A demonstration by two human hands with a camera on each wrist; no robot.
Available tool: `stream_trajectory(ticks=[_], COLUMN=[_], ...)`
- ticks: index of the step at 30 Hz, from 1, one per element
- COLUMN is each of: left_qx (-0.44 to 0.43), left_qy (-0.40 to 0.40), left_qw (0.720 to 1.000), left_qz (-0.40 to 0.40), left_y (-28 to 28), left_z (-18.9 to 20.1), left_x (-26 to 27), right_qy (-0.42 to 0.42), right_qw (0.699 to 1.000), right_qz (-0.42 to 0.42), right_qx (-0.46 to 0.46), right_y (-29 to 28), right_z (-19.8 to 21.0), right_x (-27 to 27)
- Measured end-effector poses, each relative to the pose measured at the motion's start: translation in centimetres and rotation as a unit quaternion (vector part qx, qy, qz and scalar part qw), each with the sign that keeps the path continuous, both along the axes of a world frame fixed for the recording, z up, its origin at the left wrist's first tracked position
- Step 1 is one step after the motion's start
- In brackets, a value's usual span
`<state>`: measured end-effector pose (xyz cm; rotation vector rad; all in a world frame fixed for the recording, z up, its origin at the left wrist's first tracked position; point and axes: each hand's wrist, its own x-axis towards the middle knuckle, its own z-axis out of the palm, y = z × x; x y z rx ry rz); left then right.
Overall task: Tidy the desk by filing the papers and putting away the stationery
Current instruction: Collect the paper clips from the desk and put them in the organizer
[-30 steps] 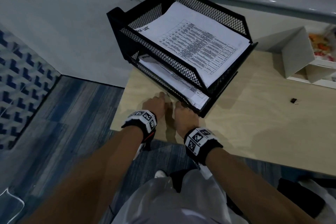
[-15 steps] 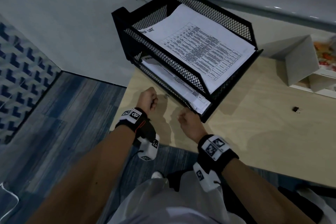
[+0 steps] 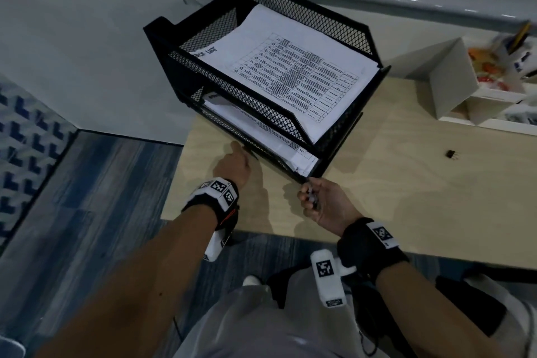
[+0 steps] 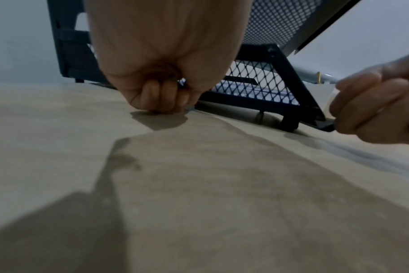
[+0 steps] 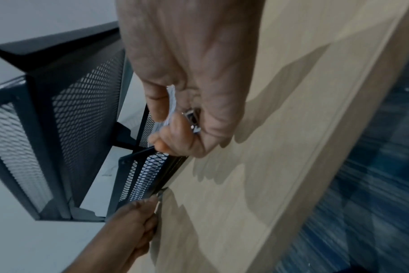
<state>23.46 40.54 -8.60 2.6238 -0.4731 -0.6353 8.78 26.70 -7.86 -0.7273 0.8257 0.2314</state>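
A black mesh two-tier tray (image 3: 261, 113) stands at the desk's left corner. A printed table sheet (image 3: 290, 73) lies in its top tier and a paper stack (image 3: 261, 131) in the bottom tier. My left hand (image 3: 239, 151) has its curled fingertips down on the desk at the tray's front rail (image 4: 257, 81), pinching a thin dark object (image 3: 251, 154). My right hand (image 3: 312, 195) hovers at the tray's front corner, palm up, fingers curled round a pale barrel with a metal clip (image 5: 193, 120), likely a pen.
A small black binder clip (image 3: 452, 154) lies alone on the wooden desk (image 3: 406, 197) to the right. A white desk organiser (image 3: 453, 78) with colourful items stands at the back right. The desk's near edge runs just behind my wrists, with blue carpet below.
Both hands were together at the tray's front. The right hand drew back and turned palm up with the pen-like item; the left lifted, then returned to the rail.
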Motion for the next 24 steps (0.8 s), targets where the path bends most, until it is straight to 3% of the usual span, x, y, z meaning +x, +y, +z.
stream_trajectory(ticks=[7,11,17,19,21,23,24], left_qx=[0.096,0.105,-0.035,-0.099,-0.166,-0.195,-0.196], left_qy=[-0.045,-0.035,0.068,0.137,0.228,0.249,0.222], left_qw=[0.992,0.991,0.996,0.982,0.946,0.924,0.928], left_qz=[-0.063,-0.070,0.041,0.088,0.157,0.213,0.224], left_y=[-0.8,0.1,1.6,1.3,0.7,0.4,0.5], left_z=[-0.1,-0.2,0.6,0.4,0.6,0.8,0.8], left_x=[0.0,-0.5,-2.5,-3.1,-3.9,-4.5,-4.7], right_qy=[0.033,0.027,0.030,0.025,0.024,0.019,0.014], right_qw=[0.977,0.968,0.971,0.969,0.963,0.954,0.950], right_qz=[0.091,0.101,0.088,0.098,0.124,0.158,0.173], right_qx=[-0.191,-0.227,-0.219,-0.225,-0.239,-0.254,-0.260], right_y=[0.6,0.7,-0.8,-1.3,-1.8,-2.1,-2.3], right_z=[0.5,0.5,0.5,0.6,0.7,1.1,1.3], right_x=[0.5,0.1,-0.4,-0.4,-0.3,-0.3,-0.2])
